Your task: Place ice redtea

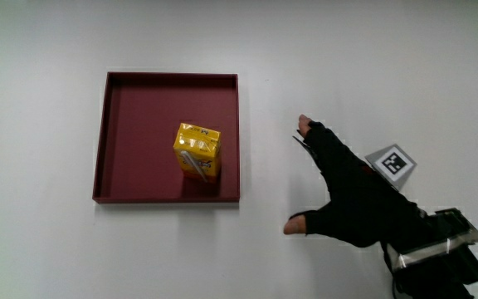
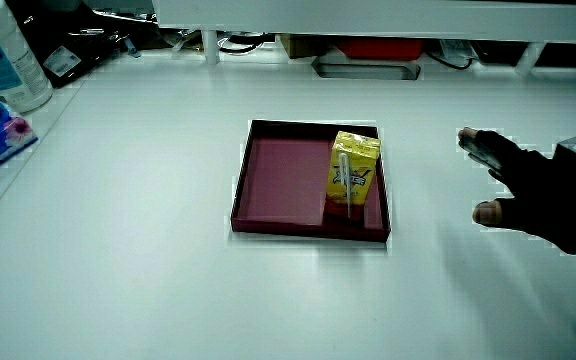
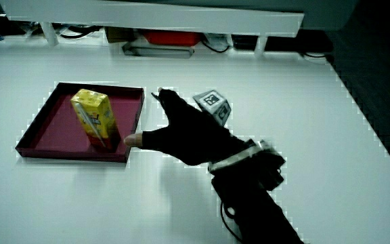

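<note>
I log the dark red tray (image 1: 173, 77) lying flat on the white surface (image 1: 40, 249). The yellow ice redtea carton (image 1: 197, 151) is inside it. The carton stands upright with its long axis vertical and a straw fixed to one face. It sits in the part of the tray nearest the hand. In the main view I see a narrow strip of tray floor between the carton and the walls.

Both side views confirm that the carton (image 2: 353, 172) (image 3: 95, 120) rests on the tray floor and does not lean.

The hand (image 1: 351, 195) is outside the tray, beside the wall closest to the carton. Its fingers are spread and it holds nothing. The patterned cube (image 1: 391, 162) shows on its back. In a side view the thumb comes close to the tray's corner (image 3: 128, 157), but I cannot confirm contact.

Key relation: the carton lies straight out from the fingertips, and one tray wall stands between them. The hand and the carton are apart.

Judgement: the placement appears complete. Any further reach would have to clear that wall, and an upright carton could tip if it were brushed.
</note>
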Motion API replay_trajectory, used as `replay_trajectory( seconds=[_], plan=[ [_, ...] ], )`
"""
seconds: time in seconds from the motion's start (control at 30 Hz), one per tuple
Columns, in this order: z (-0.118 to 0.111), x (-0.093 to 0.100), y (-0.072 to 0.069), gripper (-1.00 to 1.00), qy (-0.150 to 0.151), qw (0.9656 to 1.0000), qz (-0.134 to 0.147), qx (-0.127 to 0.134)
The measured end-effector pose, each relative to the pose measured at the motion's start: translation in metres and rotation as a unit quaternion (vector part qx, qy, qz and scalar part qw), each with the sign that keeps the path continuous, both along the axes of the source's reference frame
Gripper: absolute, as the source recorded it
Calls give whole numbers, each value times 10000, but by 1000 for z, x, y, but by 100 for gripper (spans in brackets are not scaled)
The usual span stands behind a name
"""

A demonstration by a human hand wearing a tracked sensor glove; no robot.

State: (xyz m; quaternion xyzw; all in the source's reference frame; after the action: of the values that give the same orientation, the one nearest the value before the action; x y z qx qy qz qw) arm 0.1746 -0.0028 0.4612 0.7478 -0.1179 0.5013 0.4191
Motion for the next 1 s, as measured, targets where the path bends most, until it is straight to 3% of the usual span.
replay_trajectory(
  seconds=[0.03, 0.1, 0.2, 0.23, 0.3, 0.37, 0.5, 0.53, 0.73, 0.8, 1.0],
  plan=[
    [3, -4, -2, 0, 8, 10000, -30, 18],
    [4, -14, -5, 0, -258, 9997, 25, 8],
    [12, -24, -9, 0, -229, 9997, -30, 32],
    [10, -30, -10, 0, -435, 9990, 12, -19],
    [13, -38, -13, 0, -333, 9994, -19, -83],
    [18, -46, -16, 0, -536, 9985, -70, 32],
    [31, -55, -19, 0, -570, 9983, -82, -13],
    [35, -58, -21, 0, -750, 9971, -110, 101],
    [40, -74, -27, 0, -685, 9974, 7, -206],
    [43, -80, -29, 0, -854, 9963, -24, -115],
    [52, -94, -31, 0, -848, 9963, -97, -140]
  ],
)
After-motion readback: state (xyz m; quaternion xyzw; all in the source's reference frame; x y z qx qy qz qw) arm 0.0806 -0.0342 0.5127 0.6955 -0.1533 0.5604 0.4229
